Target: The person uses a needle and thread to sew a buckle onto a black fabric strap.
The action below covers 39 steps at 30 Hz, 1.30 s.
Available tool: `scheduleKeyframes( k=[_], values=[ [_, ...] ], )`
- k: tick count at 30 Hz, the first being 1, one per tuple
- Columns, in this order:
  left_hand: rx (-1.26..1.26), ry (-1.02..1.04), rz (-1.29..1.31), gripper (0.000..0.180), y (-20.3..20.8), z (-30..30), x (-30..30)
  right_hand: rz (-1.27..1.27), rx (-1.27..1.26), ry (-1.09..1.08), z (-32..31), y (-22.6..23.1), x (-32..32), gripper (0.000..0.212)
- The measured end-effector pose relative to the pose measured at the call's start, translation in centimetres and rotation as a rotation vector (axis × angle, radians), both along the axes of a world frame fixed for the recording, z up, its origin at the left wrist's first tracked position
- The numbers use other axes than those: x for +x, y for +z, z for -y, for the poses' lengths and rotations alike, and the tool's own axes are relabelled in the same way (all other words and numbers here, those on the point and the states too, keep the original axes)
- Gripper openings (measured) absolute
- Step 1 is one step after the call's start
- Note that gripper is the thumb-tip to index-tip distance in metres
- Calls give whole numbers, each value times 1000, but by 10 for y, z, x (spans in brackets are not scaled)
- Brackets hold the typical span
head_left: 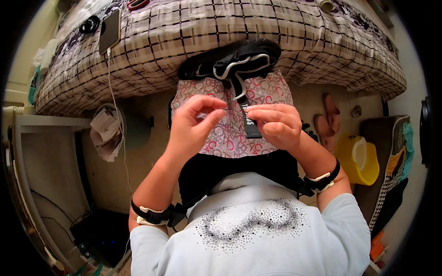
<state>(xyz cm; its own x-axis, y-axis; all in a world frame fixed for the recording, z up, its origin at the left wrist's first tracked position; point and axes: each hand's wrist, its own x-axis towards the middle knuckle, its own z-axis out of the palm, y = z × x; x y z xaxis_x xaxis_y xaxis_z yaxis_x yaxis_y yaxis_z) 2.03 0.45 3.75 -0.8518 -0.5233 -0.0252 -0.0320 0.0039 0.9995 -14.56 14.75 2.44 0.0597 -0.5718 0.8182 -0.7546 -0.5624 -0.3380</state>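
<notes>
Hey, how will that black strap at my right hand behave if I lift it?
The strap is probably floppy, since it bends near the black bundle. Its end by your right hand looks flat and straight, so it may be somewhat stiffer there. Being narrow and thin, it's likely light.

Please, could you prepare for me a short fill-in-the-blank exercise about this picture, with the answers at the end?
1. The right hand grips the dark strap, whereas the left hand holds ____.
2. The phone on the checked bed cover is plugged into a cable whose colour is ____.
3. The tub near the pink slippers is ____ in colour.
4. That tub stands on the person's ____ side.

Missing words: nothing; white; yellow; right.
</notes>
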Motion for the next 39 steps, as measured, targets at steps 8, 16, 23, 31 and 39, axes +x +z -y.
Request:
scheduleKeyframes(
  k=[8,16,23,31,39],
  values=[
    [-242,-267,102,6,21,3,-18,-48,28,41,-1,1,-1,15],
    [76,-75,-323,6,15,-3,-25,-110,17,60,-2,0,-2,12],
    [646,-262,-175,9,28,38,2,-152,45,87,-9,-4,-4,14],
    [-229,1366,-252,11,-15,198,102,-126,61,113,-14,-9,-7,15],
    [-615,-135,-2,22,16,26,11,-121,69,121,-12,-7,-6,15]
  ],
)
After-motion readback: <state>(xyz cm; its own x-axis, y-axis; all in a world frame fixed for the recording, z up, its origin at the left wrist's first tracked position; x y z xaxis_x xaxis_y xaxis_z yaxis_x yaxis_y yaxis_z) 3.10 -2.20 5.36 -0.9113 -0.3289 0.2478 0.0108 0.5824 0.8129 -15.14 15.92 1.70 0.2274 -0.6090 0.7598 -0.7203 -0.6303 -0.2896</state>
